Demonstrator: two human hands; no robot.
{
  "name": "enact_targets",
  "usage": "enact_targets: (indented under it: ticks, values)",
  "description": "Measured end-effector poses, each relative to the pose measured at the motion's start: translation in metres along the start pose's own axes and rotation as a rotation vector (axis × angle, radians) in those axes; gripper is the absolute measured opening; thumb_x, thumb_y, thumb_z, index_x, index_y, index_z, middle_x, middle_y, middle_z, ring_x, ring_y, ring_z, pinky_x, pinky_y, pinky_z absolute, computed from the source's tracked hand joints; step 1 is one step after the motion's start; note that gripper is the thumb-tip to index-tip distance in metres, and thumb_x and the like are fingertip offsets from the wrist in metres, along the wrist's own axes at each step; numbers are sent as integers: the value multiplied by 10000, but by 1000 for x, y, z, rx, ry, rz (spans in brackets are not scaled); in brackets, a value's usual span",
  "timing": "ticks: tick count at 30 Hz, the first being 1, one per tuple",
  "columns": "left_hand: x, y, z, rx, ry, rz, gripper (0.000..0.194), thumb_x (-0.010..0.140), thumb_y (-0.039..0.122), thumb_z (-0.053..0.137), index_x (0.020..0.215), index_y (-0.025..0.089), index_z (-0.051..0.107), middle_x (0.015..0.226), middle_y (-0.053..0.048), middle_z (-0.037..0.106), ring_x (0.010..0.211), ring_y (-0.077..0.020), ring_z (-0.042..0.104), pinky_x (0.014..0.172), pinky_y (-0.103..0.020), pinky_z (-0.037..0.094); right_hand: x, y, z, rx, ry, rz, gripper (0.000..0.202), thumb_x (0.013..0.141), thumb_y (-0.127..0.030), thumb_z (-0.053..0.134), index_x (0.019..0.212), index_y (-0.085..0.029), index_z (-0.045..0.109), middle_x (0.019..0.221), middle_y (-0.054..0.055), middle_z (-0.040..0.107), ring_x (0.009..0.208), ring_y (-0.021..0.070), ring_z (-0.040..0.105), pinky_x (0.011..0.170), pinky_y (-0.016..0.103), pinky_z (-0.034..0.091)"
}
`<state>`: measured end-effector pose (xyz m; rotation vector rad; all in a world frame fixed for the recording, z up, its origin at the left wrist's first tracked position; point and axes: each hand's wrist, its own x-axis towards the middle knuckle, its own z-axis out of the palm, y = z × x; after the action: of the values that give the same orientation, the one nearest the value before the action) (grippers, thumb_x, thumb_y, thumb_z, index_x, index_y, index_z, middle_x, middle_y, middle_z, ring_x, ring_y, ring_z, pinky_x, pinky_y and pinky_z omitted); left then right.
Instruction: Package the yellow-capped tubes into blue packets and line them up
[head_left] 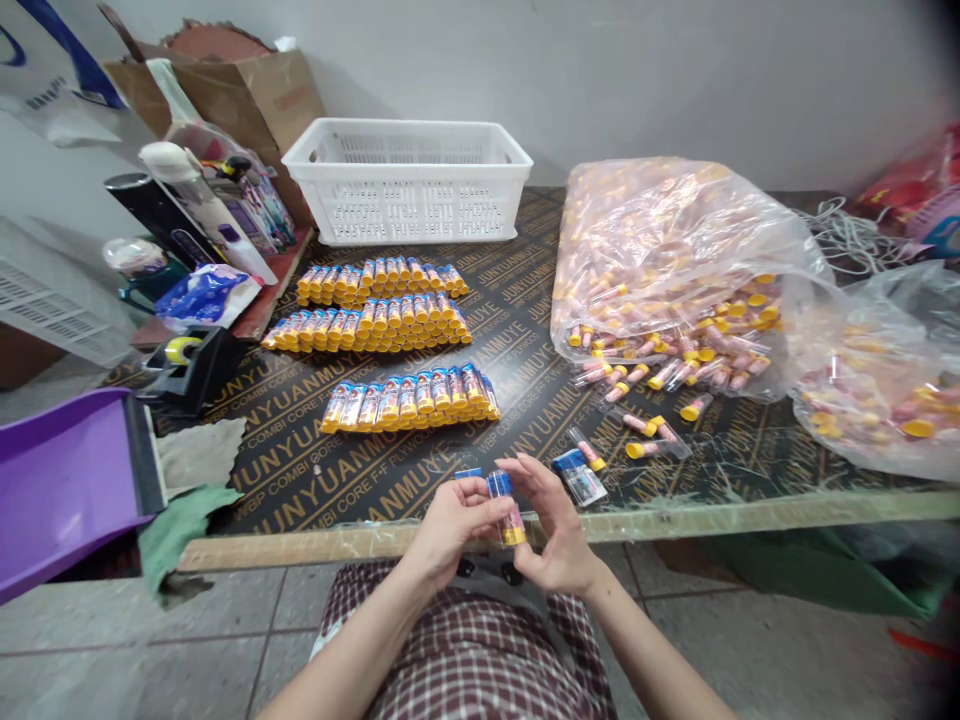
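Over the table's front edge, my left hand (459,522) pinches a small clear tube (507,510) with a blue label at its top and a yellow cap at its lower end. My right hand (553,525) is beside it, fingers spread and curved around the tube's right side; its thumb is near the yellow cap. A blue label piece (469,473) shows behind my left fingers. To the right of my hands lies a small stack of blue labels (579,476), with an unlabelled tube (587,450) just above it. Labelled tubes (409,397) stand in rows at left centre.
A white basket (409,205) is at the back. Large clear bags of yellow-capped tubes (675,240) fill the right, with loose tubes spilling forward. At left are a tape dispenser (187,365), bottles (176,200) and a purple dustpan (71,480).
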<state>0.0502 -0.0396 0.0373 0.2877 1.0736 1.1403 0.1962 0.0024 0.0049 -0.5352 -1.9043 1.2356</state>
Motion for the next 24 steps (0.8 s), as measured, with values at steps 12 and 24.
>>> enact_targets:
  ticks: [12, 24]
  values:
    - [2, 96, -66, 543, 646, 706, 339, 557, 392, 785, 736, 136, 653, 651, -28, 671, 586, -140, 600, 580, -237, 462, 1, 4, -40, -20, 204, 147, 785, 810, -194, 570, 1444, -330, 127, 1449, 99, 299, 1184, 255, 487, 1042, 515, 345]
    - [18, 101, -83, 1194, 1007, 961, 305, 767, 459, 597, 818, 174, 692, 738, -62, 675, 656, -183, 586, 655, -277, 411, -7, 12, -71, -337, 453, 236, 574, 817, -326, 610, 1345, -250, 395, 1287, 100, 496, 1093, 239, 545, 957, 443, 434]
